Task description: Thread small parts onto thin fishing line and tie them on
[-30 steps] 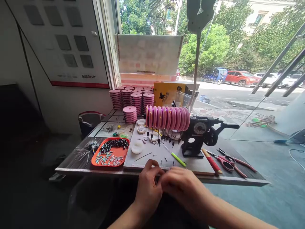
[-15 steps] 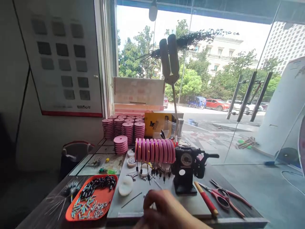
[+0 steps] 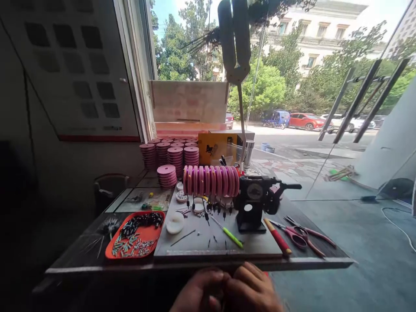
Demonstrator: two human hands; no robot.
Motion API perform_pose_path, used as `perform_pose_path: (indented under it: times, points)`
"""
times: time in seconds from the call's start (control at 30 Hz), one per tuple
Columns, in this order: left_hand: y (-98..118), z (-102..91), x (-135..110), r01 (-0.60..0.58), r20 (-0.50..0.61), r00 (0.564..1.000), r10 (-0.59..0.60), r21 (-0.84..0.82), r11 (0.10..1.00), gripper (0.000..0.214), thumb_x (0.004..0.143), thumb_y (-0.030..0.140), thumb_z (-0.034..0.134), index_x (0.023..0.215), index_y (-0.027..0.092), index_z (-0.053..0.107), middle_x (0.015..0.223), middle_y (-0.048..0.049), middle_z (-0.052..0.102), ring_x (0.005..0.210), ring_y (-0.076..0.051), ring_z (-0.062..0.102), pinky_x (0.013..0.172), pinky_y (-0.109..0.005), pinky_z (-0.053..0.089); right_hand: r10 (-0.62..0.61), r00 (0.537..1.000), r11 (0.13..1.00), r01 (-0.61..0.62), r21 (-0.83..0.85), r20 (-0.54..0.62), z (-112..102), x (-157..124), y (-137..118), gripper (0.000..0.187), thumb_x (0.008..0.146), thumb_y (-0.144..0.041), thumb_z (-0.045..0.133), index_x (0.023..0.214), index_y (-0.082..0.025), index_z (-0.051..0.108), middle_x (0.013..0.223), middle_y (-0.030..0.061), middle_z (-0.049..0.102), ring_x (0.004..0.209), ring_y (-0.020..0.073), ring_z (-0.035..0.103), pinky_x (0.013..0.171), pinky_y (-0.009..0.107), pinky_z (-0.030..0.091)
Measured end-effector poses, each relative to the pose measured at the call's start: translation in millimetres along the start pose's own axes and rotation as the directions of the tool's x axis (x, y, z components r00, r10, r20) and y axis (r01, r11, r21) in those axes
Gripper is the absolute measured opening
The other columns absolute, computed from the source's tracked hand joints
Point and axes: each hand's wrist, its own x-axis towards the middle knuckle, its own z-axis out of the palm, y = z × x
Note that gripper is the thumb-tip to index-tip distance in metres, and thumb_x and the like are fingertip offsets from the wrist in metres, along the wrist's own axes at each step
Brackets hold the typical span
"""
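Note:
My left hand (image 3: 199, 289) and my right hand (image 3: 250, 287) are together just in front of the table's near edge. Both have their fingers curled and pinched, meeting at the fingertips; whatever lies between them is hidden. On the light board (image 3: 191, 250) beyond them lies a thin tool with a bright green handle (image 3: 232, 237), and several small dark pieces (image 3: 214, 239) are scattered beside it. Further back, a black winding machine with a crank (image 3: 251, 203) carries a row of pink spools (image 3: 211, 181). Small black pieces (image 3: 206, 216) hang from the spools on thin lines.
An orange tray (image 3: 150, 236) of small beads and tubes sits on the left. To the right are a red-and-yellow stick (image 3: 277, 237), scissors (image 3: 295, 238) and pliers (image 3: 313, 242). Stacked pink spools (image 3: 167, 175) and a yellow box (image 3: 214, 147) stand behind, near the window.
My right hand has drawn back from over the board to the table's near edge, beside my left hand. The green-handled tool now shows fully. The view has tilted downward.

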Motion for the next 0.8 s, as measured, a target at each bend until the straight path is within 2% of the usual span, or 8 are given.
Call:
perform_pose_path:
  times: [0.07, 0.13, 0.23, 0.33, 0.4, 0.57, 0.63, 0.8]
  points:
    - [-4.8, -1.7, -1.0, 0.157, 0.011, 0.988, -0.157, -0.079, 0.984, 0.011, 0.065, 0.018, 0.071, 0.065, 0.011, 0.062, 0.062, 0.0011, 0.055, 0.048, -0.004, 0.046, 0.041, -0.013, 0.032, 0.270, 0.960, 0.930, -0.280, 0.239, 0.076, -2.4, -4.3, -4.7, 0.032, 0.090, -0.033, 0.044, 0.065, -0.018, 0.058, 0.061, 0.0020, 0.056, 0.055, 0.0133, 0.054, 0.049, 0.021, 0.043]
    - [-3.5, -0.3, -3.1, 0.182, -0.012, 0.983, -0.183, -0.058, 0.982, 0.009, 0.059, 0.016, 0.070, 0.061, 0.012, 0.062, 0.057, 0.0030, 0.050, 0.046, -0.004, 0.041, 0.039, -0.012, 0.028, 0.462, 0.856, 0.749, -0.517, 0.415, 0.232, -6.1, -7.4, -10.0, 0.033, 0.087, -0.040, 0.047, 0.067, -0.017, 0.058, 0.063, 0.0027, 0.057, 0.057, 0.0147, 0.056, 0.050, 0.021, 0.045]
    - [5.0, 3.8, -7.6, -0.090, -0.060, 0.992, 0.113, 0.302, 0.949, 0.007, 0.061, 0.017, 0.064, 0.056, 0.014, 0.060, 0.060, 0.0020, 0.048, 0.048, -0.007, 0.041, 0.040, -0.017, 0.031, 0.452, 0.835, 0.715, -0.549, 0.432, 0.313, -8.8, -9.3, -20.7, 0.032, 0.085, -0.042, 0.049, 0.065, -0.017, 0.056, 0.062, 0.0026, 0.057, 0.057, 0.0149, 0.056, 0.051, 0.021, 0.044]
    - [8.1, 3.7, -12.2, -0.379, 0.040, 0.870, 0.492, 0.692, 0.614, 0.013, 0.066, 0.012, 0.060, 0.053, 0.016, 0.058, 0.070, -0.0010, 0.051, 0.062, -0.013, 0.051, 0.053, -0.021, 0.041, 0.287, 0.939, 0.884, -0.336, 0.324, 0.192, -12.5, 2.3, -34.3, 0.032, 0.088, -0.032, 0.040, 0.063, -0.018, 0.056, 0.063, 0.0033, 0.059, 0.053, 0.0123, 0.053, 0.050, 0.020, 0.040]
    - [3.2, 0.0, -13.5, -0.471, 0.141, 0.755, 0.641, 0.796, 0.380, 0.015, 0.069, 0.008, 0.054, 0.057, 0.016, 0.058, 0.073, -0.0023, 0.052, 0.064, -0.013, 0.053, 0.055, -0.021, 0.043, 0.228, 0.956, 0.918, -0.275, 0.287, 0.187, -19.0, 24.1, -41.2, 0.031, 0.088, -0.026, 0.038, 0.064, -0.019, 0.057, 0.063, 0.0032, 0.060, 0.053, 0.0118, 0.053, 0.050, 0.020, 0.039]
    - [-12.4, -12.7, -9.4, -0.510, 0.320, 0.435, 0.842, 0.858, -0.063, 0.022, 0.080, 0.005, 0.042, 0.071, 0.016, 0.059, 0.072, -0.0029, 0.050, 0.057, -0.012, 0.053, 0.054, -0.020, 0.045, 0.426, 0.746, 0.720, -0.622, 0.308, 0.512, -31.4, 103.5, -32.9, 0.011, 0.074, -0.016, 0.055, 0.064, -0.016, 0.061, 0.057, -0.0020, 0.056, 0.057, 0.0119, 0.050, 0.053, 0.020, 0.037]
    - [-13.2, -15.2, -7.8, -0.488, 0.343, 0.415, 0.843, 0.866, -0.112, 0.023, 0.082, 0.005, 0.042, 0.071, 0.017, 0.058, 0.071, -0.0027, 0.050, 0.059, -0.012, 0.054, 0.056, -0.019, 0.046, 0.421, 0.686, 0.638, -0.689, 0.343, 0.594, -28.0, 126.5, -23.8, 0.007, 0.068, -0.012, 0.057, 0.062, -0.014, 0.060, 0.058, -0.0026, 0.055, 0.057, 0.0110, 0.049, 0.053, 0.019, 0.037]
    - [-10.7, -15.3, -7.9, -0.461, 0.346, 0.411, 0.843, 0.877, -0.134, 0.023, 0.081, 0.005, 0.042, 0.067, 0.018, 0.056, 0.070, -0.0027, 0.048, 0.055, -0.011, 0.052, 0.052, -0.019, 0.044, 0.349, 0.635, 0.591, -0.720, 0.363, 0.689, -16.0, 143.8, -14.7, 0.010, 0.062, -0.006, 0.053, 0.058, -0.014, 0.056, 0.050, -0.0047, 0.051, 0.046, 0.0085, 0.046, 0.045, 0.018, 0.034]
